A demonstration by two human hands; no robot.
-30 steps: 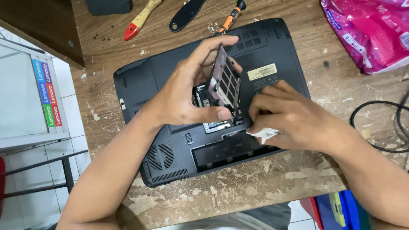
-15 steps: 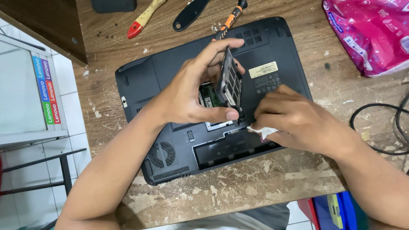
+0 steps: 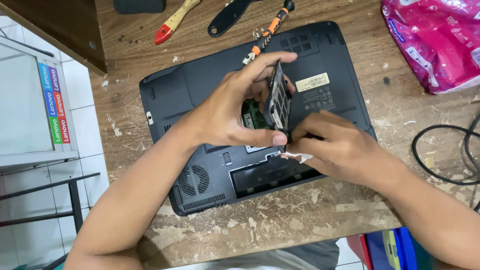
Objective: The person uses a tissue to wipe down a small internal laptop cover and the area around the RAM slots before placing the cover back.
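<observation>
A: Item one, cover (image 3: pixel 278 100)?
B: Black slotted panel, stood on edge over the open bay at the middle of the laptop (image 3: pixel 210 165). Left hand (image 3: pixel 227 112) pinches it: fingers on its upper end, thumb at its lower corner. The panel sits between those fingertips, tilted, its lower end at the bay's rim.

A: Right hand (image 3: pixel 335 145)?
B: Curled, knuckles up, on the laptop just right of the cover's lower corner, fingertips meeting the left thumb. A white tissue (image 3: pixel 299 157) is tucked under its fingers.

A: Inside the bay?
B: Green board (image 3: pixel 252 116), partly hidden by the cover.

A: Beyond the laptop?
B: Orange-handled screwdriver (image 3: pixel 267 33) touching its far edge; brush (image 3: pixel 175 21) farther left; pink pack (image 3: pixel 435 40) far right; black cable (image 3: pixel 440 150) right.
</observation>
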